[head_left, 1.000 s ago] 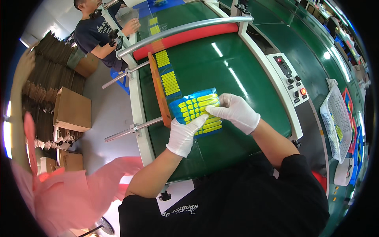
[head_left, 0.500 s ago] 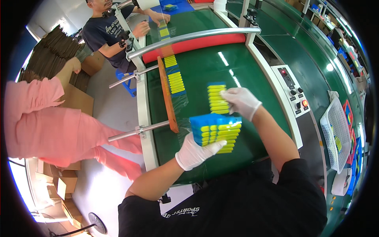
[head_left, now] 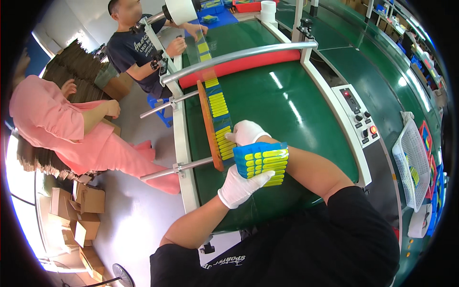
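Note:
My left hand (head_left: 240, 187), in a white glove, is closed on a stack of blue cards (head_left: 258, 161) with rows of yellow-green sticks, the thumb lying across its front. Beyond the stack, my right hand (head_left: 248, 133), also gloved, has its fingertips closed at the right edge of a single blue card (head_left: 224, 141) with the same sticks. That card lies on the green conveyor belt (head_left: 282, 103) beside an orange guide bar (head_left: 208, 125). Farther up the bar, another such card (head_left: 218, 104) lies in line. My right forearm passes partly behind the stack.
A red roller (head_left: 244, 67) and metal bar (head_left: 239, 56) span the belt. At its far side a co-worker's hand (head_left: 196, 31) touches the card strip. A person in pink (head_left: 95, 129) stands left. To the right are a control panel (head_left: 356, 115) and a white basket (head_left: 406, 162).
My right hand has moved left with a card, which now lies beside the guide bar. My left hand still holds the stack. The person in pink has turned and moved their arms.

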Motion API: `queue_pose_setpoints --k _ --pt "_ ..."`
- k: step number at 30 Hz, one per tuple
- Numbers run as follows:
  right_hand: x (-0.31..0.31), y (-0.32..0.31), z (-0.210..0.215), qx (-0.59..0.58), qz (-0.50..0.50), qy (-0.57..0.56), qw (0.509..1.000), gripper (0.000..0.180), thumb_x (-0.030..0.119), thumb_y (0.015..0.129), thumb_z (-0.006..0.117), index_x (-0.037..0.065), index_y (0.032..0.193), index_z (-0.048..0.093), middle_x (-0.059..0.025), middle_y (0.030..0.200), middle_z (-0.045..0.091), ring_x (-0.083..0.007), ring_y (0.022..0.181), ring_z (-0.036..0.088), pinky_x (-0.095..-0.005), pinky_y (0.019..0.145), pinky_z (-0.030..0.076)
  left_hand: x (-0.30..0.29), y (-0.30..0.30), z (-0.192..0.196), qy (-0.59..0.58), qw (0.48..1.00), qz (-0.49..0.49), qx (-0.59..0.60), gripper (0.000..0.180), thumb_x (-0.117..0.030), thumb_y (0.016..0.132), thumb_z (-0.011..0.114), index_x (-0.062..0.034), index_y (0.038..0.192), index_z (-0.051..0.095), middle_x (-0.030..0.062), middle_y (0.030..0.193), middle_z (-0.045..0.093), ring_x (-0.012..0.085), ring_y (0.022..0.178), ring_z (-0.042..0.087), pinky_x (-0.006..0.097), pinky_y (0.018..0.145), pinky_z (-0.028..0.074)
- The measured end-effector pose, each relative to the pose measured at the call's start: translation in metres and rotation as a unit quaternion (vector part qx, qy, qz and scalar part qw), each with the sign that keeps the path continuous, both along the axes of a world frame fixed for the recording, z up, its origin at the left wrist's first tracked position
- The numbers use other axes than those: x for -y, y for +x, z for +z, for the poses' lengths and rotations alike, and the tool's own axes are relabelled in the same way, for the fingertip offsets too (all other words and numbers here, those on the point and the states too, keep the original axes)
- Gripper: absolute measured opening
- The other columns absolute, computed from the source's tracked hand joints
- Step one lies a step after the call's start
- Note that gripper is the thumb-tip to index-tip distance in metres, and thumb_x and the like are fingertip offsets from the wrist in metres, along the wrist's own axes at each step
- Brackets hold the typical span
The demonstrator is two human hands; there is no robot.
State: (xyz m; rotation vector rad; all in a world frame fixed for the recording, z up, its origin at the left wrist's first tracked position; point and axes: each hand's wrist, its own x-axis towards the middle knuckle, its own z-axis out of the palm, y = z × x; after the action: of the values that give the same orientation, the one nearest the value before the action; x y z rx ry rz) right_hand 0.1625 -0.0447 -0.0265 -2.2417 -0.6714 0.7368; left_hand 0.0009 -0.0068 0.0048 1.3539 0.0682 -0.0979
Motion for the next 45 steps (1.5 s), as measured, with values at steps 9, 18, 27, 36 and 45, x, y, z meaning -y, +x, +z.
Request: queue_pose_setpoints --k 9,18,27,36,45 --pt "0.02 0.018 -0.006 0.033 -0.034 0.11 0.993 0.058 0.052 0.093 0.047 -0.002 0.078 0.065 -0.0186 0.077 0.066 -0.033 0.077 0.065 -0.0389 0.073 0.051 -0.001 0.007 -0.012 -0.053 0.996 0.071 -0.033 0.039 -0.001 0.083 0.067 -0.0009 0.121 0.058 0.0092 0.111 0.066 0.0201 0.1 0.065 0.035 0.087 0.052" --pt "0.108 -0.033 0.036 -0.187 0.063 0.357 0.913 0.041 0.036 0.089 0.068 0.0 0.103 0.056 -0.0034 0.09 0.061 -0.0063 0.081 0.053 -0.0241 0.071 0.047 0.0 0.015 -0.013 -0.162 0.968 0.192 0.016 0.036 0.001 0.083 0.069 -0.0022 0.118 0.06 0.0086 0.112 0.066 0.0195 0.1 0.065 0.035 0.088 0.052" --pt "0.116 -0.046 0.05 -0.19 -0.061 0.265 0.943 0.037 0.037 0.092 0.063 0.001 0.085 0.066 -0.0001 0.07 0.06 -0.0064 0.061 0.052 -0.023 0.055 0.043 -0.002 0.01 -0.019 -0.187 0.971 0.149 -0.012 0.033 -0.004 0.085 0.069 -0.0012 0.117 0.06 0.0072 0.113 0.065 0.0185 0.1 0.064 0.034 0.088 0.052" --pt "0.149 -0.003 0.031 -0.194 -0.217 0.373 0.881 0.036 0.031 0.093 0.062 -0.005 0.097 0.061 -0.0091 0.088 0.067 -0.0137 0.078 0.065 -0.0268 0.067 0.052 0.003 -0.007 -0.001 -0.091 0.994 0.05 -0.03 0.038 -0.011 0.086 0.071 0.002 0.119 0.059 0.0103 0.114 0.065 0.0173 0.103 0.063 0.034 0.09 0.052" --pt "0.107 -0.021 0.004 -0.12 -0.056 0.136 0.982 0.036 0.035 0.086 0.069 0.003 0.073 0.062 -0.0005 0.063 0.056 -0.0078 0.055 0.047 -0.0254 0.051 0.041 0.004 -0.011 -0.003 0.002 0.989 -0.149 -0.016 0.035 -0.017 0.088 0.069 -0.0029 0.119 0.06 0.007 0.112 0.066 0.0145 0.102 0.063 0.033 0.09 0.052"
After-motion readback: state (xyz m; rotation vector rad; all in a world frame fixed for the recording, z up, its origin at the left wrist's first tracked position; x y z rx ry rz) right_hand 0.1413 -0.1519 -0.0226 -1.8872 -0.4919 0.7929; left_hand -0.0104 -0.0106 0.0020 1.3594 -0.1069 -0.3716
